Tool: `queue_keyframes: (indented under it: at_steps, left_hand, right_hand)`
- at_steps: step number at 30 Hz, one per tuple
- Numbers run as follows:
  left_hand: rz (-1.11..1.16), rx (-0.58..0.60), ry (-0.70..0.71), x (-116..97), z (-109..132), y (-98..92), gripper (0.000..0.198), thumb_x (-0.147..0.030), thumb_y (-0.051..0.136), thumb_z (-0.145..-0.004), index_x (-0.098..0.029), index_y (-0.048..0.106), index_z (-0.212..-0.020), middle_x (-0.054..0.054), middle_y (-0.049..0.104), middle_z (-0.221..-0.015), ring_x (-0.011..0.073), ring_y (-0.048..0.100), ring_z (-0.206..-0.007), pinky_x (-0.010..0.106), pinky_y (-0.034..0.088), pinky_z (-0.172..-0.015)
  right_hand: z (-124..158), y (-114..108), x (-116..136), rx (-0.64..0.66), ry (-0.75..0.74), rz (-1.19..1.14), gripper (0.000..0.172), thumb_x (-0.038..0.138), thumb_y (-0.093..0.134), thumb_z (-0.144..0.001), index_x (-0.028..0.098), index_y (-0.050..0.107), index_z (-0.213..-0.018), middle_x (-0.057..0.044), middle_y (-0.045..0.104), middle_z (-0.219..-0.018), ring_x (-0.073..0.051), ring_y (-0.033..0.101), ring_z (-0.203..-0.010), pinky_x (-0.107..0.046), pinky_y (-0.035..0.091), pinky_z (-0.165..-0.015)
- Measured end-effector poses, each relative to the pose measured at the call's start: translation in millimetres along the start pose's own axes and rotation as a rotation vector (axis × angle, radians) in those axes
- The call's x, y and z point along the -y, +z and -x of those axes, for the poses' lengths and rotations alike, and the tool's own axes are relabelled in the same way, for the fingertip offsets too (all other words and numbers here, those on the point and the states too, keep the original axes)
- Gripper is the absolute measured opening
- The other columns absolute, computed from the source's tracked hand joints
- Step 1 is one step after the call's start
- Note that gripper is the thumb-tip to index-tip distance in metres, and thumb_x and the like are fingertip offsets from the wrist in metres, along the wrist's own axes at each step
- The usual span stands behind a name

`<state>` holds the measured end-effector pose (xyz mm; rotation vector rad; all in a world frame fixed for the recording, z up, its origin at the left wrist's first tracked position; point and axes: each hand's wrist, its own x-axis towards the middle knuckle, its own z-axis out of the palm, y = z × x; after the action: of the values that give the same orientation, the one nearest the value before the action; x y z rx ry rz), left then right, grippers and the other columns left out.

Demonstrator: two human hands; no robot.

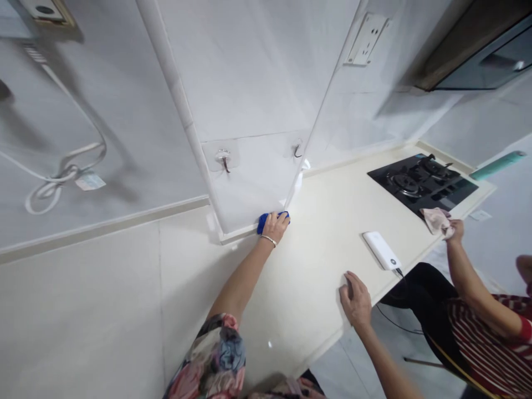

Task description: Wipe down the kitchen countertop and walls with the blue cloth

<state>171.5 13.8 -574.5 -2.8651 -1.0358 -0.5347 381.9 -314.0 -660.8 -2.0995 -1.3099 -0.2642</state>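
Left grip (274, 228): closed on a blue cloth (262, 223), against the white tiled wall (253, 183)
Right grip (356, 299): wide, flat on the cream worktop (316, 277), near a white power bank (381, 250)

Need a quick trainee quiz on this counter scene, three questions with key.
1. What colour is the cloth under the left hand?
2. True or false: the right hand is apart from the white power bank.
3. Who holds the pink cloth by the black gas hob? A) left hand B) right hand C) a co-worker in a striped top

Key: 1 blue; 2 true; 3 C
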Motion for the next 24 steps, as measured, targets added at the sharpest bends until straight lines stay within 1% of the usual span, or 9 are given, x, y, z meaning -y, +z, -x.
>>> queue_keyframes:
  at_steps: [4, 8, 11, 17, 21, 24]
  left_hand:
    - [0.017, 0.011, -0.081, 14.7, 24.1, -11.2, 0.036, -0.027, 0.039, -0.105, -0.031, 0.071, -0.122, 0.007, 0.067, -0.136, 0.0253, 0.055, -0.103, 0.043, 0.040, -0.086]
    - [0.034, -0.006, -0.168, 37.5, 62.2, -23.6, 0.036, -0.029, 0.042, -0.104, -0.034, 0.071, -0.126, 0.005, 0.067, -0.140, 0.0264, 0.055, -0.105, 0.044, 0.040, -0.089]
    - [0.041, -0.030, -0.233, 52.6, 90.7, -34.9, 0.035, -0.031, 0.044, -0.104, -0.036, 0.072, -0.124, 0.003, 0.068, -0.140, 0.0265, 0.055, -0.106, 0.044, 0.041, -0.091]
    - [0.049, -0.095, -0.340, 72.6, 137.3, -56.7, 0.031, -0.034, 0.047, -0.102, -0.033, 0.071, -0.122, -0.004, 0.069, -0.138, 0.0259, 0.051, -0.105, 0.043, 0.039, -0.093]
    - [0.037, -0.118, -0.448, 81.2, 158.2, -66.5, 0.031, -0.036, 0.048, -0.101, -0.035, 0.073, -0.120, -0.001, 0.071, -0.136, 0.0265, 0.053, -0.101, 0.044, 0.040, -0.091]
    - [0.019, -0.106, -0.502, 79.7, 159.9, -70.4, 0.029, -0.035, 0.053, -0.099, -0.035, 0.074, -0.118, 0.000, 0.072, -0.134, 0.0271, 0.055, -0.100, 0.044, 0.042, -0.090]
  right_hand:
    - [-0.3, 1.1, -0.6, -0.003, -0.009, 0.011, 0.038, 0.035, 0.048, -0.096, 0.018, 0.064, -0.126, -0.013, 0.066, -0.135, -0.029, 0.061, -0.124, -0.051, 0.051, -0.108]
    - [-0.7, 2.0, -2.8, -0.009, -0.026, 0.017, 0.038, 0.034, 0.048, -0.096, 0.018, 0.065, -0.125, -0.014, 0.067, -0.135, -0.029, 0.061, -0.123, -0.050, 0.051, -0.107]
    - [0.3, 2.0, -2.9, -0.005, -0.025, 0.013, 0.039, 0.034, 0.048, -0.095, 0.018, 0.065, -0.126, -0.014, 0.067, -0.134, -0.028, 0.061, -0.123, -0.051, 0.051, -0.107]
    - [1.6, 1.9, 0.2, -0.024, -0.012, -0.013, 0.040, 0.035, 0.047, -0.095, 0.017, 0.066, -0.125, -0.014, 0.067, -0.134, -0.028, 0.061, -0.124, -0.051, 0.050, -0.108]
    - [0.7, 2.5, 0.8, -0.029, -0.011, -0.018, 0.040, 0.036, 0.047, -0.093, 0.018, 0.067, -0.123, -0.014, 0.067, -0.132, -0.029, 0.062, -0.121, -0.050, 0.051, -0.105]
    - [1.0, 1.9, 1.3, -0.015, 0.006, -0.005, 0.041, 0.035, 0.048, -0.092, 0.018, 0.066, -0.124, -0.015, 0.067, -0.133, -0.030, 0.061, -0.121, -0.051, 0.050, -0.105]
